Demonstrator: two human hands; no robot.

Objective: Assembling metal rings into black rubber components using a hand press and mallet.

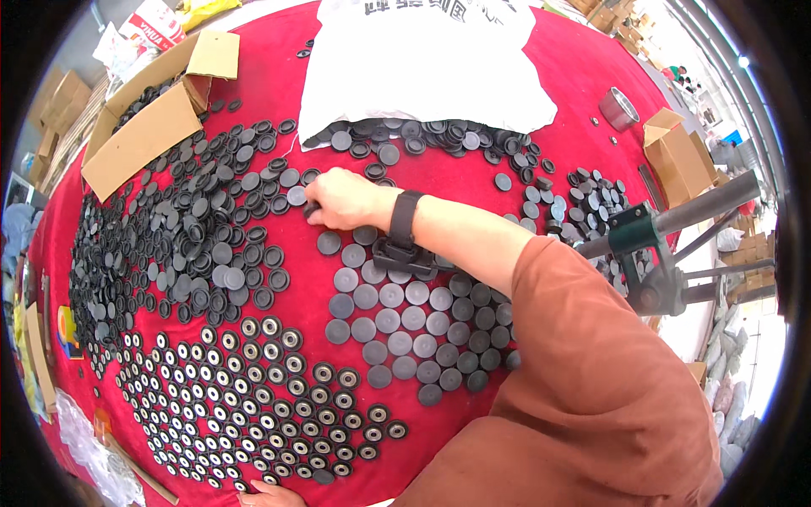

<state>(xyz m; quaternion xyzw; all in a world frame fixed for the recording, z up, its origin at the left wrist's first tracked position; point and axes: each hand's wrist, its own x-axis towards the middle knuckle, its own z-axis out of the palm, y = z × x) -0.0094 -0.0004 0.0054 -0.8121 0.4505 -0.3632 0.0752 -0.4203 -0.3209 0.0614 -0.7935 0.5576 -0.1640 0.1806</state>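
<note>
Your right hand (342,201) has thumb and fingers clamped on a dark round cap (312,208), near the middle of the red surface (456,198), at the right side of the heap of loose caps (190,245). The cap looks light and fairly stiff, probably plastic or rubber, and unlikely to break; its smooth flat face could slip, so pinch it across the rim, thumb opposite fingers. Your left hand (272,497) shows only partly at the near edge, beside the ringed pieces (253,397); you can't tell from here whether its fingers are apart, together or holding anything.

Nearer you than the right forearm, flat discs (414,321) lie in a loose single layer. The ringed pieces, with pale metal centres, spread toward the near left corner. Loose caps fill most of the left side, up to an open cardboard box (144,139) at the far left corner. A white sack (431,68) lies at the far edge, with more caps by its mouth; a metal tin (619,108) rests toward the far right corner.
</note>
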